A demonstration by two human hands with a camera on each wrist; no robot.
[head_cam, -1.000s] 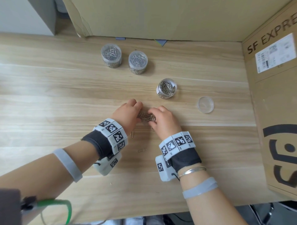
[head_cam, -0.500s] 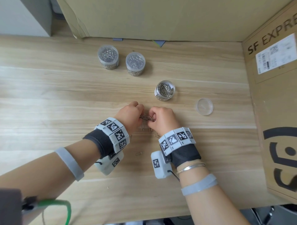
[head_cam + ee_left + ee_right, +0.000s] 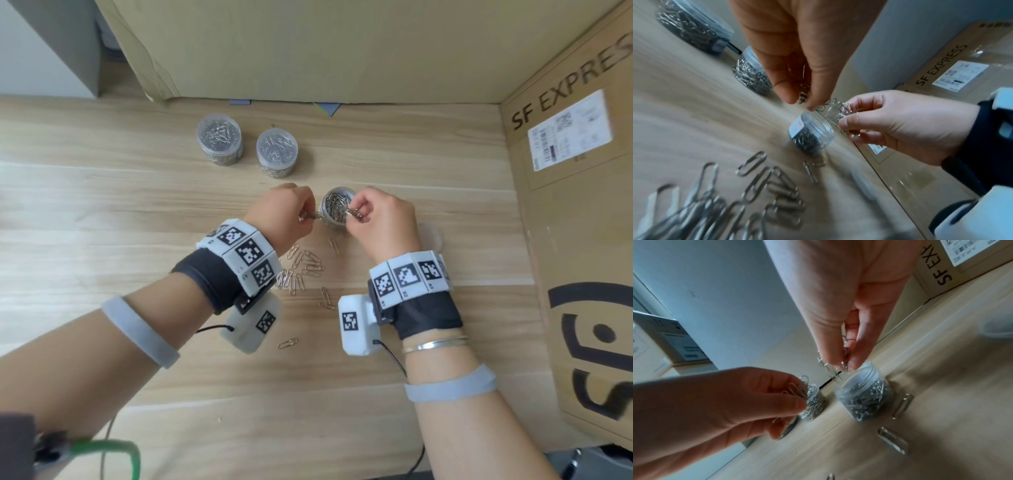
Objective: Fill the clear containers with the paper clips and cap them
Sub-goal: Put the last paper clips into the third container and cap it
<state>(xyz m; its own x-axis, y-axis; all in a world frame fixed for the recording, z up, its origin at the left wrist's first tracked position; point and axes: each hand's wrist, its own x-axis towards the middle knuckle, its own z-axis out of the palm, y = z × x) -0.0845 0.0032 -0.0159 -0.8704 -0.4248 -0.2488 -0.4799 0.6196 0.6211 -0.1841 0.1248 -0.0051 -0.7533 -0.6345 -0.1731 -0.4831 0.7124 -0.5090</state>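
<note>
An open clear container [image 3: 337, 205], partly filled with silver paper clips, stands mid-table. My left hand [image 3: 305, 216] pinches a small bunch of clips just left of its rim. Over the rim's right side, my right hand [image 3: 356, 213] pinches another bunch. The left wrist view shows my left fingertips [image 3: 809, 105] at the container [image 3: 812, 134] mouth. In the right wrist view the right fingertips [image 3: 851, 365] hold clips above the container [image 3: 863, 392]. Several loose clips [image 3: 305, 267] lie on the wood between my wrists. The clear lid [image 3: 432, 236] lies flat, half hidden behind my right hand.
Two capped containers [image 3: 219, 140] [image 3: 276, 152] full of clips stand at the back. A cardboard wall [image 3: 308, 48] closes off the far side, and an SF Express box [image 3: 582, 205] stands along the right. One stray clip [image 3: 287, 342] lies nearer me.
Both hands rose from the clip pile with clips pinched and moved away from me to the open container. The loose clips they covered are now in sight.
</note>
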